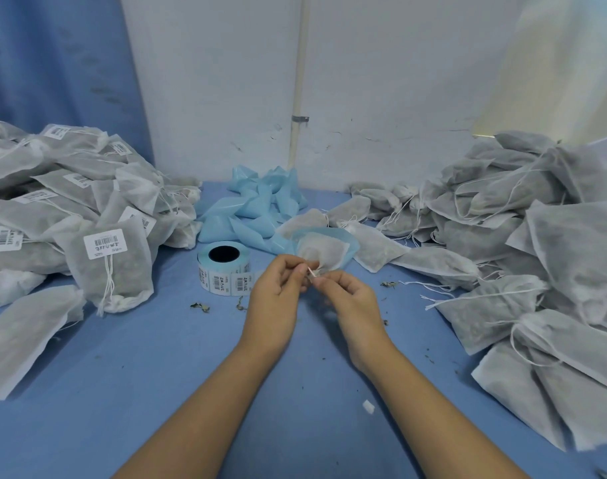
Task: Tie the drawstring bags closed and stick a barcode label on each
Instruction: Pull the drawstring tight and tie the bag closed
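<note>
Head view. Shows, at far left, a labelled heap point(101, 257) of bags piled on the table point(139, 375), barcodes facing up. Shows, left of centre, the roll point(222, 271) lying flat, core hole up, with leaf bits point(200, 307) just in front and crumpled blue backing point(257, 205) behind. Shows, at centre, the left hand point(278, 295) and right hand point(350, 302) meeting fingertip to fingertip, each pinching the string point(311, 272) at the neck of the bag point(324, 252), held just beyond the fingers, right of the roll. Shows, at right, the right heap point(537, 236) of bags, strings trailing loose.
</note>
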Tool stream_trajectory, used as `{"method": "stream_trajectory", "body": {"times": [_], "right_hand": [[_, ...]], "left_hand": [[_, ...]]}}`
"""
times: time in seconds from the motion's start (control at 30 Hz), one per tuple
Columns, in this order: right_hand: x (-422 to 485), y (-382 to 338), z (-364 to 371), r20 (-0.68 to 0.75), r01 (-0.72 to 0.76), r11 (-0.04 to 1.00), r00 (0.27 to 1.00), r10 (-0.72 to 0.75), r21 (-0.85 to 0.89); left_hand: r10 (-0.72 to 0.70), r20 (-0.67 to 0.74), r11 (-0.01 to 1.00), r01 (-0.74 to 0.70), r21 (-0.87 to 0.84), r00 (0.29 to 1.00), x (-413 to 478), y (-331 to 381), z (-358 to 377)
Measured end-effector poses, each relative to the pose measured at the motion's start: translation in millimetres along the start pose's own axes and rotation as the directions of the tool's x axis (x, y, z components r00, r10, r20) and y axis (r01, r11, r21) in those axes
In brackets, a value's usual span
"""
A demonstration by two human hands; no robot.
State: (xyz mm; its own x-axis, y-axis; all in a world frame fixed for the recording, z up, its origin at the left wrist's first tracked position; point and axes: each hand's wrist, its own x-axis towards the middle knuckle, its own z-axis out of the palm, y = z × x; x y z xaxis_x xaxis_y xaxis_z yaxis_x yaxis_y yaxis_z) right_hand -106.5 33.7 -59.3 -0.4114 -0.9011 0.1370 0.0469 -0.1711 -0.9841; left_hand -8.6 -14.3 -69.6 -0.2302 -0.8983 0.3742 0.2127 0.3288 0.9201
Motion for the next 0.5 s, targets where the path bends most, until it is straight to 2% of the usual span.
{"method": "stream_trajectory", "body": {"times": [0.1,0.23,0.4,0.5], "right_hand": [[2.7,-3.7,-2.8,0.065,-0.108,0.974,0.993,0.096,0.199],[3.8,-6.2,-6.7,0.094,-0.169,0.906,0.985,0.144,0.387],[2.3,-5.6,-1.5,0.108,-0.183,0.935,0.982,0.157,0.303],[3.4,-6.5,-4.0,0.134,-0.230,0.919,0.971,0.196,0.320]], "left_hand": [[0.029,0.014,0.999,-0.029,0.040,0.999,0.4,-0.6,-0.8],[0.054,0.044,0.989,-0.059,0.136,0.998,-0.6,-3.4,-0.5],[0.020,-0.026,0.992,-0.016,0.127,0.999,0.3,-4.5,-2.6],[0.030,-0.029,0.989,-0.026,0.145,0.999,-1.4,-1.7,-2.4]]}}
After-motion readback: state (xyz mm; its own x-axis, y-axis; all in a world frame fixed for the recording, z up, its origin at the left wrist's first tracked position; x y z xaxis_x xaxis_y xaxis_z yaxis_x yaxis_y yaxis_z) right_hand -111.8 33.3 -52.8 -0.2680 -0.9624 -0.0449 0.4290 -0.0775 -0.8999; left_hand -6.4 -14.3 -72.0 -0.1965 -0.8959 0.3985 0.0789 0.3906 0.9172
